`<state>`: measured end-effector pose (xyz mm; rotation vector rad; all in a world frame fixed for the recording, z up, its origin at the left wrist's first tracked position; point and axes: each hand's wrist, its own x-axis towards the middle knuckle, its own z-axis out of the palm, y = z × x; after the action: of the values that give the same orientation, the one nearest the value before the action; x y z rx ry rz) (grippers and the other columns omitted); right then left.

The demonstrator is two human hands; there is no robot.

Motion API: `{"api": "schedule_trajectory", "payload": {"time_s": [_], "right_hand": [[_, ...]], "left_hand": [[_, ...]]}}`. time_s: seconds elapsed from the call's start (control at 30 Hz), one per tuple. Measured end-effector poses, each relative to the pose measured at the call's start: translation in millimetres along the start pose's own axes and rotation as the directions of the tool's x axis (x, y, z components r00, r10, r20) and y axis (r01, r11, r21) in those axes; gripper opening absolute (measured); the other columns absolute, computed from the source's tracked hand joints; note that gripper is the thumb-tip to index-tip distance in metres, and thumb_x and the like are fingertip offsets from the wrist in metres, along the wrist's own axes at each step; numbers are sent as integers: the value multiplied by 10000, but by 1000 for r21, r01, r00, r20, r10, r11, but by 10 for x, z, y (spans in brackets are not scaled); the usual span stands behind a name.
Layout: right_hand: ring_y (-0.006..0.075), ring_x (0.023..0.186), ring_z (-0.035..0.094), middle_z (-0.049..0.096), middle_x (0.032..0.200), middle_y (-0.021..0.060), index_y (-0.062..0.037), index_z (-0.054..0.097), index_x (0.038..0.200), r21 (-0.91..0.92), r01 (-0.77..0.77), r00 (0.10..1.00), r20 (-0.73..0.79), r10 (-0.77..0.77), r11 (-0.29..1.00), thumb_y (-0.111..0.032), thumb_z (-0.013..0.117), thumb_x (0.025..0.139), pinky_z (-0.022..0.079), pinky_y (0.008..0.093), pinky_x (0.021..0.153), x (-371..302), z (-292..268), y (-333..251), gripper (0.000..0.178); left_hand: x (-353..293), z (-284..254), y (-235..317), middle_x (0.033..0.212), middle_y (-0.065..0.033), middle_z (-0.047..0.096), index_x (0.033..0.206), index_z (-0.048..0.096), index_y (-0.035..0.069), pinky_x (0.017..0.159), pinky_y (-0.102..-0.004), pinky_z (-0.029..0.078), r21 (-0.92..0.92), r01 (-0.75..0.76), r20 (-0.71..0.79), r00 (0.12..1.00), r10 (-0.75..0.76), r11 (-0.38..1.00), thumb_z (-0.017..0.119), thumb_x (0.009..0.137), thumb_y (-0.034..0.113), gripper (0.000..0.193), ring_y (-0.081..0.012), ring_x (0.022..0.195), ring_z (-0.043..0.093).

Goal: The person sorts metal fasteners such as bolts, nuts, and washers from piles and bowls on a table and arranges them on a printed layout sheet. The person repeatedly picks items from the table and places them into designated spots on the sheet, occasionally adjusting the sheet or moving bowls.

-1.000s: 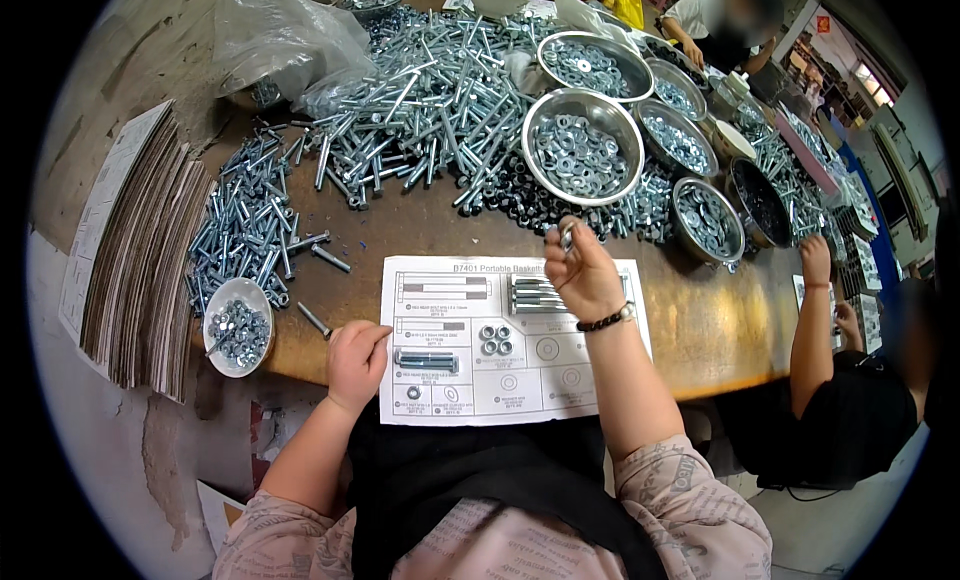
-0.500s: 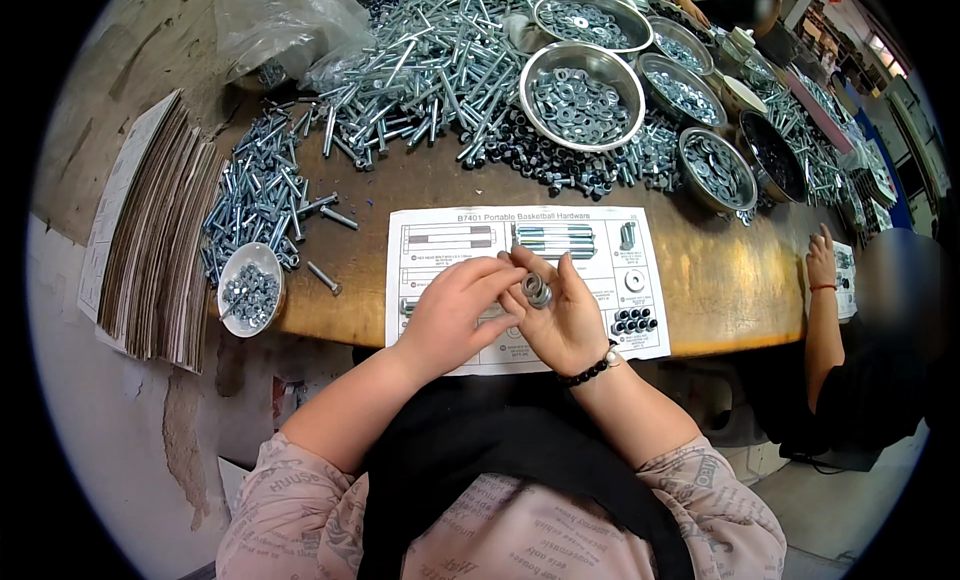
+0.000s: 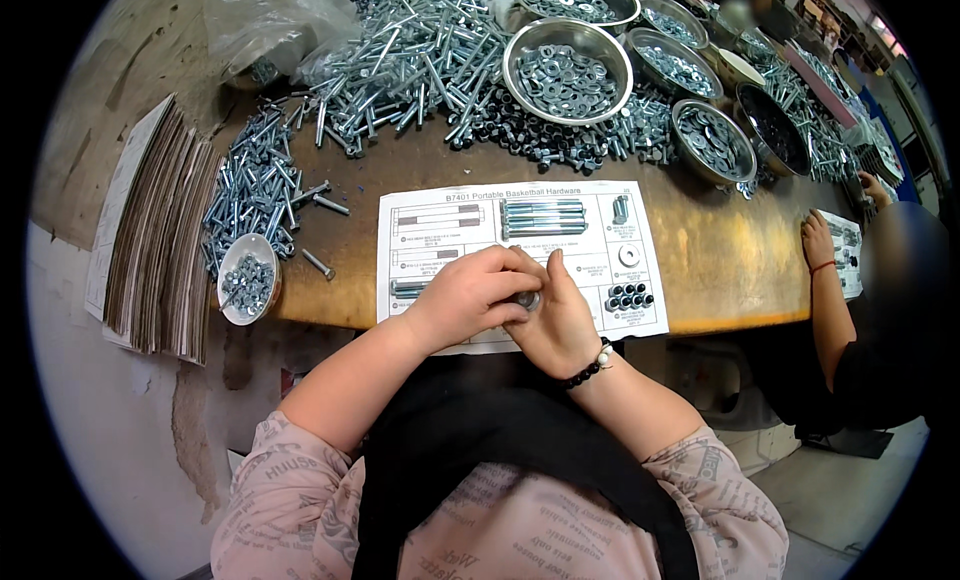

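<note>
My right hand is turned palm up over a printed sheet, cupping a small stack of metal washers. Reaching across from the left, my left hand has its fingers curled onto that stack and covers most of it. Long bolts lie side by side on the sheet, just beyond my fingers. Black-capped nuts sit in rows at its right side, below a ring that may be real or printed. More bolts lie at the left, partly under my left forearm.
Loose bolts are heaped at the back, beside a steel bowl of washers. A white bowl of small parts stands at the front left, near stacked cardboard. At the right, a co-worker's hand rests by another sheet.
My left fingers have closed over the washers, which showed openly in my right palm before. The view has shifted slightly, so the table sits higher. A co-worker's hand has moved down at the right.
</note>
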<state>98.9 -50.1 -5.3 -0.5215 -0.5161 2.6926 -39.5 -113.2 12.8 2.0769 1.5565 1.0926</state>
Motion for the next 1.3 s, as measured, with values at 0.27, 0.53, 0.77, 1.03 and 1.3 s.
{"api": "schedule_trajectory", "payload": {"time_s": [0.27, 0.53, 0.77, 1.03, 1.3], "right_hand": [[263, 1298, 260, 246, 1407, 170, -10, 119, 1390, -144, 237, 967, -64, -248, 961, -512, 269, 924, 243, 367, 1049, -133, -62, -337, 701], [201, 1103, 462, 439, 1227, 106, -32, 357, 1268, -201, 454, 849, -199, -490, 868, -390, 314, 957, 406, 315, 907, -443, -625, -703, 476], [135, 868, 541, 540, 1037, 62, -34, 455, 1153, -237, 511, 802, -215, -557, 826, -346, 352, 956, 440, 262, 722, -530, -806, -768, 383], [121, 801, 529, 533, 994, 66, -25, 468, 1131, -252, 576, 757, -195, -624, 778, -330, 377, 950, 439, 245, 677, -618, -821, -864, 366], [107, 746, 514, 529, 959, 49, -4, 490, 1128, -434, 493, 763, -199, -615, 754, -234, 431, 928, 422, 227, 655, -699, -1045, -929, 311]], "left_hand": [[174, -60, 27, 900, -72, 570, 999, 602, 49, 657, -285, 477, -95, 118, -106, 986, -128, 988, 646, 699, 23, 304, -185, 753, 563], [-119, 225, -167, 884, -81, 554, 970, 590, 60, 690, -332, 476, 238, 198, 186, 952, -244, 951, 611, 706, 72, 265, -244, 801, 571], [50, 492, -102, 936, -87, 556, 972, 588, 59, 739, -348, 473, 180, 220, 244, 934, -260, 959, 601, 721, 101, 256, -264, 869, 564], [375, 894, -199, 971, -122, 537, 987, 585, 47, 767, -369, 468, 222, 122, 371, 907, -200, 967, 574, 697, 73, 291, -303, 881, 556], [304, 728, -118, 998, -131, 521, 1042, 561, 55, 777, -367, 463, 126, 207, 272, 933, -234, 970, 595, 701, 92, 344, -297, 906, 547]]}}
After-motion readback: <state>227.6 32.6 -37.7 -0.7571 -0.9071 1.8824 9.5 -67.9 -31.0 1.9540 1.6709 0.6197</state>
